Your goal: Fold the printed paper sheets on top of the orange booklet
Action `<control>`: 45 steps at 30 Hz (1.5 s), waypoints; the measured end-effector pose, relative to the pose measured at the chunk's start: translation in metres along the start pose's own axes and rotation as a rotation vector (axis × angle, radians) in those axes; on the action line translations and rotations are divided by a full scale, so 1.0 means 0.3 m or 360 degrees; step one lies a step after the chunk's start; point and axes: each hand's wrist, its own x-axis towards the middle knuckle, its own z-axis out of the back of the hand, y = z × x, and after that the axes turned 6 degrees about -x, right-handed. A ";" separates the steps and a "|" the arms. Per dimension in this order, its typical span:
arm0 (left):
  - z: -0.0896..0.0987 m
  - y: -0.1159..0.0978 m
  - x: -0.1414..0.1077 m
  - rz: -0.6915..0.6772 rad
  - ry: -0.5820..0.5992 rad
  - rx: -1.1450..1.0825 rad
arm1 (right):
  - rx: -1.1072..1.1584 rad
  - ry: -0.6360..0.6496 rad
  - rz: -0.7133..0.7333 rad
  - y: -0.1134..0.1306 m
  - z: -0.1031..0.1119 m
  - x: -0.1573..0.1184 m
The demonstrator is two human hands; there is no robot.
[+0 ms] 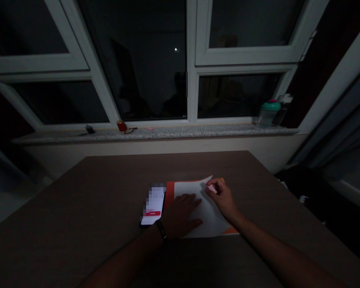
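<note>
A white sheet of paper (pixel 208 218) lies over an orange-red book or folder (pixel 170 189), whose edges show at the left and right. My left hand (pixel 183 214) rests on the sheet with its fingers spread; a dark band circles the wrist. At the sheet's upper right, my right hand (pixel 222 196) pinches a small pale pink piece (pixel 212 188), partly hidden by the fingers, so its kind is unclear. The sheet's top right corner curls up beside that hand. Just left of the book is a phone (pixel 152 206) with a lit screen.
The brown table (pixel 114 184) stands before a window. On the granite sill (pixel 174 133) are a small red jar (pixel 121 126), a dark small object (pixel 89 129) and a teal-lidded bottle (pixel 269 114) with another bottle beside it. Curtains hang at the sides.
</note>
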 end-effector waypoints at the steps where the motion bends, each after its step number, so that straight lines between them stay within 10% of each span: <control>1: -0.001 -0.001 0.001 -0.0030 0.0001 -0.0035 | 0.0026 0.0024 0.0010 0.003 -0.002 -0.002; 13: -0.016 0.037 0.008 0.0254 -0.0261 -0.0760 | -0.0156 0.0346 0.0194 0.042 0.003 -0.028; 25: -0.008 0.026 0.008 -0.0168 -0.0076 -0.0208 | 0.0016 0.0437 0.0160 0.028 -0.010 -0.030; 45: -0.020 0.061 0.012 0.0099 -0.0347 -0.0115 | -0.0585 0.0570 0.0527 -0.005 0.044 -0.012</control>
